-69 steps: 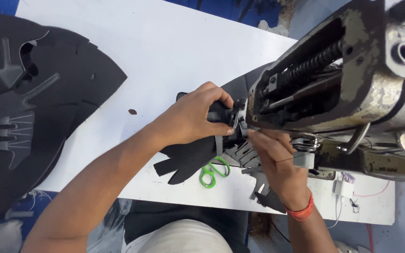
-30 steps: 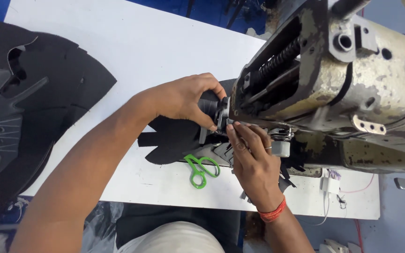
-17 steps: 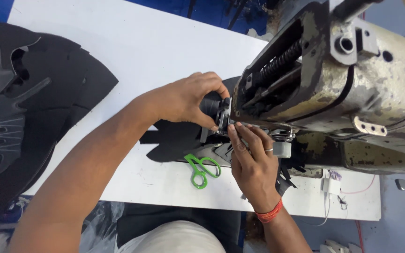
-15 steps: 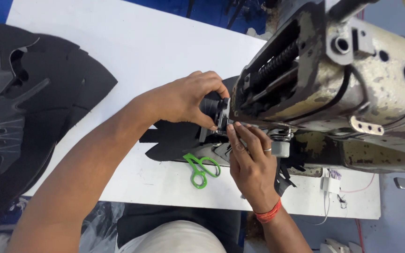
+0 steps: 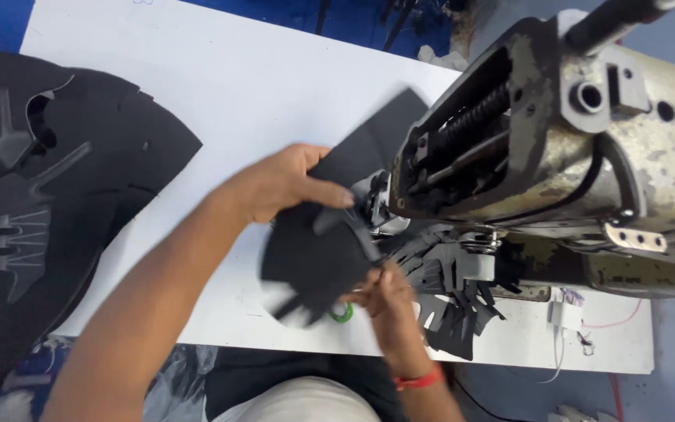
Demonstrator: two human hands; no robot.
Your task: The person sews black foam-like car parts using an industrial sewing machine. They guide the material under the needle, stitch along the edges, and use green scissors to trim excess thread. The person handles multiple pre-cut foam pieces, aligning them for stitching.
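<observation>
Black cut fabric piece (image 5: 318, 262), blurred in the head view, held above the white counter (image 5: 220, 101) just in front of the sewing machine head (image 5: 556, 156). Its long axis runs from the upper right, where a corner lies against the machine's open end, down to the lower left over the counter's near edge. My left hand (image 5: 287, 184) lies on the piece's upper edge, thumb pressed across it, fingers closed on the fabric; this hand is the nearer to the machine. My right hand (image 5: 384, 293) pinches the lower right edge, fingers narrow around it, so the piece lies between the two hands. A bit of green scissors handle (image 5: 343, 312) shows beneath it. More black cut pieces (image 5: 447, 289) fan out under the machine; a large stack of black panels (image 5: 48, 195) lies well apart on the left.
</observation>
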